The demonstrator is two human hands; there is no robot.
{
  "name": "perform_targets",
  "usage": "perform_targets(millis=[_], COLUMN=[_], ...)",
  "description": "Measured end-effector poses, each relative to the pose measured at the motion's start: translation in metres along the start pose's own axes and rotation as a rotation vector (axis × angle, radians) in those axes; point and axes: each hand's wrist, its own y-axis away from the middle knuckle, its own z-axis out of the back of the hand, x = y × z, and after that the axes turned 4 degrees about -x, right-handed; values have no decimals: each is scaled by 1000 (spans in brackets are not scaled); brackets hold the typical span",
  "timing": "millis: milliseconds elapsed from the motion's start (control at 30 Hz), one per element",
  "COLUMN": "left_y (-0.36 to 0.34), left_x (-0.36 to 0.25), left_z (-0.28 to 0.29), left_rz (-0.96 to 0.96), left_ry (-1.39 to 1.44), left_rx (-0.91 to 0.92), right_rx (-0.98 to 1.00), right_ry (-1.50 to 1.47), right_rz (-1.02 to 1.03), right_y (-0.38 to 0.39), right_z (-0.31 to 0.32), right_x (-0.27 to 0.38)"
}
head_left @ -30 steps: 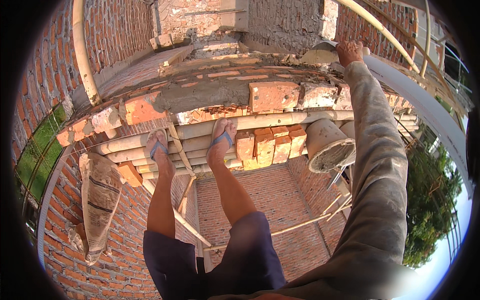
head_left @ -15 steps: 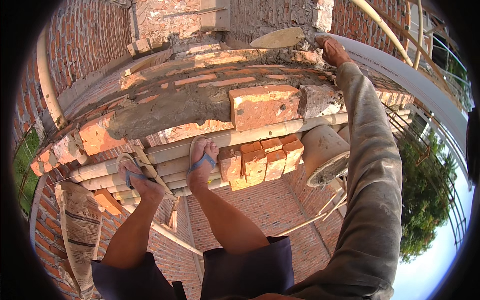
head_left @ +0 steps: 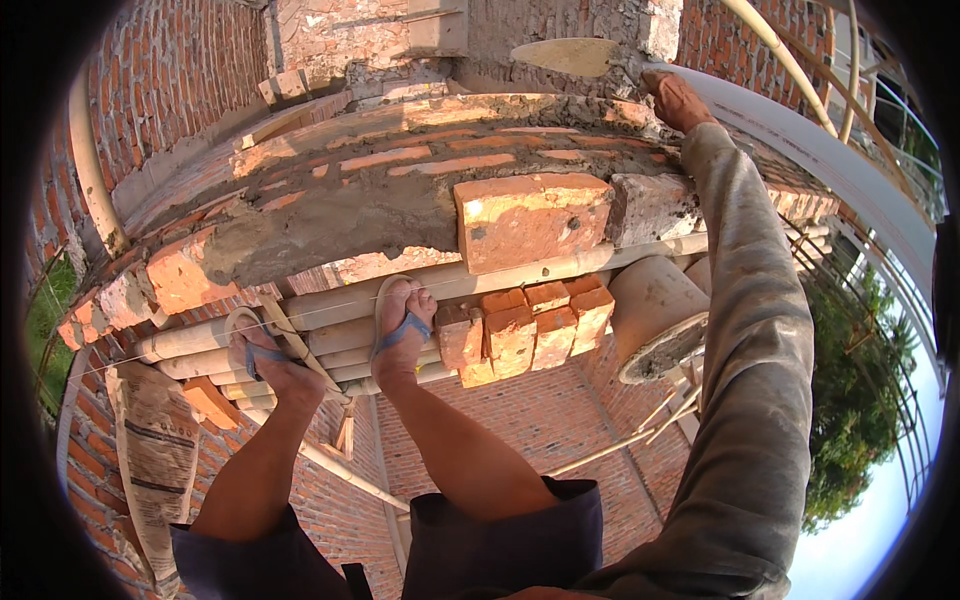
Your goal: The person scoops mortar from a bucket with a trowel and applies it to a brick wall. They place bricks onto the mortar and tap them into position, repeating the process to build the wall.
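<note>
My right hand (head_left: 680,102), at the top of the picture, has its fingers curled on a trowel, whose pale pointed blade (head_left: 562,55) reaches leftward above the far edge of the brick wall (head_left: 420,150). The sleeved forearm runs up the right side. Wet grey mortar (head_left: 330,240) coats part of the near course, beside red bricks (head_left: 532,222) and a paler grey brick (head_left: 650,208) close to my arm. A thin string crosses the lower left of the wall. My left hand is out of view.
My sandalled feet (head_left: 398,325) stand on bamboo poles (head_left: 325,305). Several loose bricks (head_left: 510,330) and a mortar-crusted bucket (head_left: 655,305) sit there. A torn paper sack (head_left: 150,450) lies at lower left. A white pipe (head_left: 800,140) runs along the right. Below the poles is a drop between brick walls.
Compared with a second ago, my right hand and the trowel have shifted left in the picture and the blade sits higher. The whole view has shifted, with my feet appearing further left and lower.
</note>
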Motion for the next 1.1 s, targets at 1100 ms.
perform_targets(millis=[1100], left_y=[-19], left_x=[13], left_z=[9], left_rz=[-65], left_ry=[360], left_rx=[263], right_rx=[443], right_ry=[-376], right_rz=[108], right_y=[65], right_z=[216], right_x=[75])
